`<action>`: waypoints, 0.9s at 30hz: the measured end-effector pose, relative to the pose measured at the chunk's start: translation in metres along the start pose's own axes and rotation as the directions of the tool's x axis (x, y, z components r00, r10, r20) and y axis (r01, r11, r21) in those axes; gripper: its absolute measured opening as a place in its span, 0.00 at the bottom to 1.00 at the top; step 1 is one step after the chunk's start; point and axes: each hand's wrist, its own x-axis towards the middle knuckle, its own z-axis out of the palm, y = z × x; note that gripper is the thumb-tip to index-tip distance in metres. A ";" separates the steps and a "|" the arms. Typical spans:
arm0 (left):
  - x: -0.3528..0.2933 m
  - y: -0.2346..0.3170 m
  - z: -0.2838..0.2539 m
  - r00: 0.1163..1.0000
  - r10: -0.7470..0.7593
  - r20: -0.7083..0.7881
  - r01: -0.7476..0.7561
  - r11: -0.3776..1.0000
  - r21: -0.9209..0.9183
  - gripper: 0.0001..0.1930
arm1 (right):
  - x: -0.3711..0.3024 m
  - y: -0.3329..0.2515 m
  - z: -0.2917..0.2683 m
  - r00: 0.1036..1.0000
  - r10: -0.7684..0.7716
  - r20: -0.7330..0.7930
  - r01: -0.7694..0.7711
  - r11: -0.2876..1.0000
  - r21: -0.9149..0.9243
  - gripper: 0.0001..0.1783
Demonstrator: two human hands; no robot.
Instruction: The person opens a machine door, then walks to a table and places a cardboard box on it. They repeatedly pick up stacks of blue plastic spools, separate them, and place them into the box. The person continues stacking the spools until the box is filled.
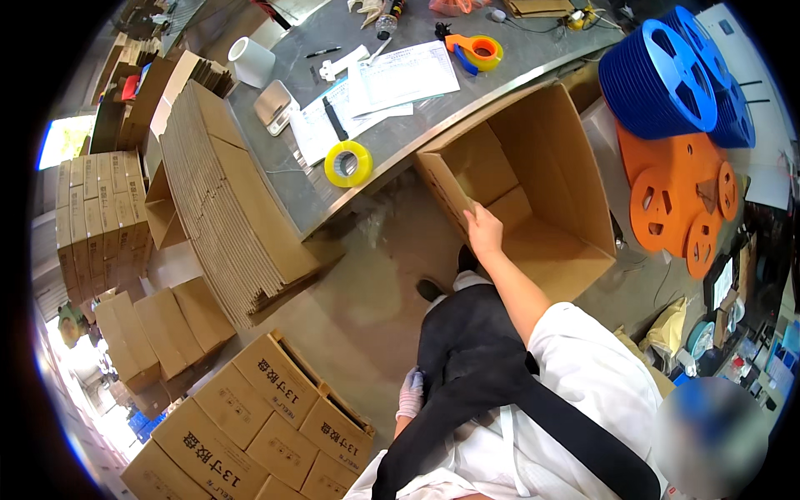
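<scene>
My bare right hand [485, 231] grips the left wall of a large open cardboard box [546, 125], its fingers closed over the upper edge. The box's opening faces up toward me, its brown inside shows, and nothing can be seen lying in it. My left hand [410, 393], in a pale glove, hangs beside my black apron [467, 333]. Its fingers point along the apron's edge, partly hidden, and appear stretched out with nothing in them.
A metal table [283, 179] ahead bears papers [404, 79], yellow tape [348, 163], and an orange tape dispenser [475, 52]. Flattened cartons [225, 183] stand left; packed boxes [250, 417] sit lower left. Blue reels [658, 79] and orange reels [654, 208] stand right. A blurred person [712, 437] is lower right.
</scene>
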 end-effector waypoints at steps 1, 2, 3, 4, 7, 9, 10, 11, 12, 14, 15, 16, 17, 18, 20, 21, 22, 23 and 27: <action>-0.005 -0.007 0.003 1.000 -0.021 0.003 0.021 1.000 -0.001 0.23 | 0.002 -0.001 0.008 0.999 -0.002 0.041 0.001 1.000 0.010 0.17; -0.010 -0.013 0.005 0.999 -0.040 0.012 0.040 0.999 0.001 0.23 | 0.005 -0.001 0.015 0.997 -0.001 0.076 -0.001 1.000 0.016 0.18; -0.015 -0.018 0.006 0.997 -0.071 0.021 0.072 0.997 -0.042 0.23 | 0.010 0.001 0.022 0.986 -0.014 0.169 0.008 0.999 0.035 0.21; -0.017 -0.019 0.008 0.995 -0.097 0.029 0.100 0.991 -0.085 0.23 | 0.016 0.003 0.030 0.966 -0.032 0.258 0.018 0.998 0.057 0.25; -0.021 -0.026 0.021 0.992 -0.124 0.038 0.130 0.957 -0.260 0.22 | 0.012 0.013 0.035 0.885 -0.064 0.462 -0.009 0.988 0.155 0.38; -0.028 -0.036 0.026 0.992 -0.124 0.011 0.120 0.933 -0.339 0.22 | -0.003 0.013 0.019 0.899 -0.057 0.434 -0.038 0.977 0.208 0.43; -0.026 -0.041 0.032 0.994 -0.107 0.008 0.103 0.929 -0.355 0.22 | -0.013 0.020 0.006 0.906 -0.080 0.415 -0.024 0.971 0.239 0.44; -0.024 -0.051 0.039 0.996 -0.092 0.009 0.089 0.922 -0.377 0.22 | -0.025 0.031 -0.009 0.904 -0.065 0.423 -0.025 0.979 0.204 0.43; -0.022 -0.063 0.047 0.997 -0.078 0.010 0.076 0.913 -0.402 0.22 | -0.039 0.043 -0.028 0.900 -0.050 0.432 -0.026 0.985 0.169 0.42; -0.012 -0.100 0.059 0.990 0.138 -0.039 -0.143 0.952 -0.271 0.21 | -0.070 0.083 -0.071 0.911 -0.063 0.408 0.026 0.995 0.096 0.38; -0.009 -0.114 0.067 0.984 0.163 -0.072 -0.177 0.940 -0.291 0.20 | -0.088 0.104 -0.092 0.923 -0.052 0.382 0.037 0.998 0.044 0.36; -0.006 -0.117 0.081 0.995 0.001 -0.097 -0.048 0.874 -0.483 0.19 | -0.104 0.129 -0.117 0.936 -0.042 0.350 0.048 0.999 -0.011 0.33; -0.002 -0.128 0.092 0.999 0.004 -0.048 -0.028 0.862 -0.506 0.18 | -0.124 0.158 -0.140 0.948 -0.062 0.312 0.079 0.996 -0.041 0.32; 0.003 -0.153 0.098 1.000 -0.005 -0.002 0.003 0.854 -0.520 0.18 | -0.147 0.183 -0.162 0.957 -0.076 0.279 0.099 0.993 -0.070 0.31; -0.011 -0.193 0.109 0.999 -0.034 0.025 0.042 0.855 -0.518 0.14 | -0.190 0.188 -0.207 0.959 0.050 0.279 -0.005 0.987 -0.158 0.29; -0.024 -0.200 0.120 0.998 -0.039 0.042 0.053 0.903 -0.427 0.11 | -0.213 0.202 -0.226 0.959 0.099 0.265 -0.054 0.984 -0.171 0.29; -0.042 -0.197 0.132 0.998 -0.030 0.064 0.048 0.954 -0.297 0.09 | -0.232 0.218 -0.244 0.957 0.148 0.248 -0.103 0.977 -0.185 0.28; -0.061 -0.190 0.137 0.996 -0.007 0.091 0.022 0.986 -0.164 0.09 | -0.243 0.229 -0.259 0.954 0.186 0.235 -0.141 0.971 -0.193 0.28; -0.013 -0.302 0.162 0.979 0.063 0.193 -0.129 0.927 0.351 0.11 | -0.244 0.259 -0.310 0.864 0.120 0.488 0.042 0.951 -0.307 0.28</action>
